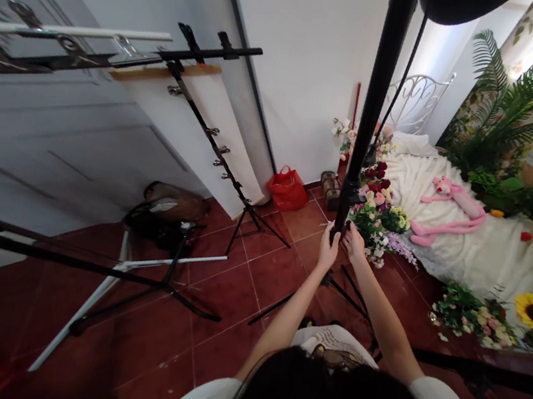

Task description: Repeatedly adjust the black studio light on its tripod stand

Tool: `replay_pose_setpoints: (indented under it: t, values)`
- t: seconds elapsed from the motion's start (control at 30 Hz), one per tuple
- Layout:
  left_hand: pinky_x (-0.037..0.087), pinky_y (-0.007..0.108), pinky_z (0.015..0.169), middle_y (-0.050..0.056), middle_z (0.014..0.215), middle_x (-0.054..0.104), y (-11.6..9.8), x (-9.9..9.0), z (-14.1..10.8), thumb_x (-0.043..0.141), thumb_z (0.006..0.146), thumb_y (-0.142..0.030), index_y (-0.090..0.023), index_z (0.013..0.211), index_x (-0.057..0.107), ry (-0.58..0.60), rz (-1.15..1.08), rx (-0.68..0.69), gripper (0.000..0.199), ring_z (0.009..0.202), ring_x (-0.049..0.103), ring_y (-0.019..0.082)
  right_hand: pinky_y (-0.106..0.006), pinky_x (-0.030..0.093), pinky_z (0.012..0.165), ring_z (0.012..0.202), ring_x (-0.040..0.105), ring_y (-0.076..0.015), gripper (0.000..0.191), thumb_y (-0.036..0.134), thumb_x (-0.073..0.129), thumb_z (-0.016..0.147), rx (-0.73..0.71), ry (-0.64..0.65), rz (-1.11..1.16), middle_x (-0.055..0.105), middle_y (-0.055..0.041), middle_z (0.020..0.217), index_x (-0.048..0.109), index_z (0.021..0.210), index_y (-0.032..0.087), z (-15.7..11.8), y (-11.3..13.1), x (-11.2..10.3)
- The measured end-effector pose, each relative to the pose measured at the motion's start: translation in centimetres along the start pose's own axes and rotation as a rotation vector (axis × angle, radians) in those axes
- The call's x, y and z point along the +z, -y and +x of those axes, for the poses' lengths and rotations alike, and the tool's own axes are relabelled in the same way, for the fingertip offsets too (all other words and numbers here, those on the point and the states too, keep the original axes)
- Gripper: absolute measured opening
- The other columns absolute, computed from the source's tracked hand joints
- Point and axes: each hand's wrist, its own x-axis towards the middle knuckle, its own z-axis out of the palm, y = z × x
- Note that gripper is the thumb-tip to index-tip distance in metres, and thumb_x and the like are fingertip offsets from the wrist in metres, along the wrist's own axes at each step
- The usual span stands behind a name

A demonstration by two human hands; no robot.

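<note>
A black light stand (379, 89) rises upright in front of me, with a dark lamp head (462, 2) at its top and a cable hanging beside the pole. My left hand (329, 246) is wrapped round the lower part of the pole. On the pole's right side, my right hand (353, 241) has its fingers bent at a dark knob or clamp; the fingertips are partly hidden. The stand's legs (354, 287) spread over the floor below my hands.
Red tiles (232, 288) cover the floor. Left are a backdrop stand (207, 129) with clips, a white-legged stand (79, 325) and a red bag (288, 189). Right are flowers (377, 203), a bed (495, 256) with a pink plush toy (465, 204), and palm leaves (508, 109).
</note>
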Motion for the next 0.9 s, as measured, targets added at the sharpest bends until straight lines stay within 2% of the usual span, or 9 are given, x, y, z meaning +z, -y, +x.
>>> replay_pose_setpoints:
  t: [0.13, 0.27, 0.33, 0.4, 0.47, 0.53, 0.63, 0.77, 0.9]
  values:
    - [0.04, 0.044, 0.109, 0.014, 0.131, 0.057, 2.5, -0.9, -3.1, 0.046, 0.092, -0.053, -0.019, 0.129, 0.051, -0.034, 0.052, -0.086, 0.05, 0.124, 0.054, 0.022, -0.03, 0.055, 0.091, 0.099, 0.071, -0.0177, 0.02, 0.038, 0.059, 0.083, 0.149, 0.035, 0.153, 0.074, -0.0078, 0.104, 0.066, 0.089, 0.021, -2.4, -1.2, -3.7]
    - [0.048, 0.042, 0.098, 0.016, 0.117, 0.061, 5.7, -0.9, -7.4, 0.055, 0.088, -0.049, -0.015, 0.118, 0.056, -0.022, 0.137, -0.34, 0.045, 0.102, 0.065, 0.021, -0.034, 0.056, 0.092, 0.094, 0.073, -0.0193, 0.016, 0.033, 0.06, 0.082, 0.212, 0.021, 0.225, 0.076, -0.0084, 0.099, 0.068, 0.088, 0.02, -5.7, -3.2, -8.5]
    - [0.052, 0.04, 0.089, 0.012, 0.103, 0.066, 7.0, -0.2, -9.3, 0.056, 0.087, -0.047, -0.015, 0.11, 0.058, 0.096, 0.133, -0.466, 0.04, 0.087, 0.067, 0.019, -0.035, 0.057, 0.091, 0.091, 0.073, -0.0206, 0.015, 0.032, 0.062, 0.08, 0.24, -0.05, 0.229, 0.076, -0.0084, 0.096, 0.068, 0.087, 0.021, -7.5, -4.4, -10.8]
    - [0.054, 0.038, 0.081, 0.008, 0.09, 0.068, 7.7, 1.2, -10.6, 0.055, 0.088, -0.047, -0.015, 0.104, 0.059, 0.29, 0.091, -0.542, 0.035, 0.075, 0.067, 0.017, -0.036, 0.058, 0.09, 0.09, 0.074, -0.0213, 0.011, 0.031, 0.062, 0.08, 0.269, -0.146, 0.245, 0.076, -0.0084, 0.094, 0.067, 0.085, 0.022, -9.3, -5.6, -12.9]
    - [0.055, 0.036, 0.077, 0.005, 0.083, 0.069, 7.6, 3.1, -11.3, 0.053, 0.088, -0.048, -0.016, 0.099, 0.059, 0.499, 0.039, -0.559, 0.034, 0.069, 0.067, 0.016, -0.036, 0.058, 0.09, 0.09, 0.074, -0.0214, 0.009, 0.029, 0.061, 0.08, 0.283, -0.243, 0.287, 0.076, -0.0083, 0.094, 0.067, 0.083, 0.023, -11.2, -6.5, -14.8]
    - [0.055, 0.035, 0.077, 0.004, 0.081, 0.07, 6.9, 5.3, -11.7, 0.052, 0.088, -0.05, -0.017, 0.096, 0.061, 0.681, -0.005, -0.51, 0.035, 0.071, 0.067, 0.016, -0.036, 0.059, 0.09, 0.09, 0.074, -0.0213, 0.009, 0.029, 0.06, 0.081, 0.276, -0.335, 0.342, 0.076, -0.0081, 0.094, 0.067, 0.083, 0.024, -13.2, -7.1, -16.7]
    - [0.054, 0.035, 0.08, 0.005, 0.083, 0.072, 4.7, 9.1, -12.1, 0.05, 0.087, -0.054, -0.018, 0.097, 0.062, 0.899, -0.054, -0.406, 0.04, 0.076, 0.068, 0.017, -0.035, 0.059, 0.088, 0.088, 0.074, -0.0209, 0.01, 0.028, 0.059, 0.082, 0.242, -0.478, 0.417, 0.076, -0.0075, 0.092, 0.068, 0.084, 0.023, -16.4, -7.4, -19.2]
    - [0.052, 0.034, 0.084, 0.007, 0.088, 0.072, 0.6, 14.4, -13.8, 0.047, 0.088, -0.057, -0.016, 0.101, 0.063, 1.174, -0.093, -0.293, 0.046, 0.079, 0.068, 0.016, -0.03, 0.06, 0.083, 0.086, 0.074, -0.0178, 0.012, 0.027, 0.057, 0.084, 0.148, -0.66, 0.549, 0.076, -0.0065, 0.092, 0.067, 0.087, 0.022, -21.0, -6.5, -21.9]
    - [0.048, 0.034, 0.094, 0.009, 0.102, 0.071, -4.1, 18.8, -16.9, 0.045, 0.091, -0.055, -0.016, 0.108, 0.062, 1.419, -0.201, -0.152, 0.046, 0.096, 0.066, 0.017, -0.026, 0.06, 0.079, 0.084, 0.074, -0.0151, 0.011, 0.021, 0.056, 0.086, 0.022, -0.793, 0.705, 0.076, -0.0061, 0.091, 0.066, 0.09, 0.02, -25.4, -4.9, -23.5]
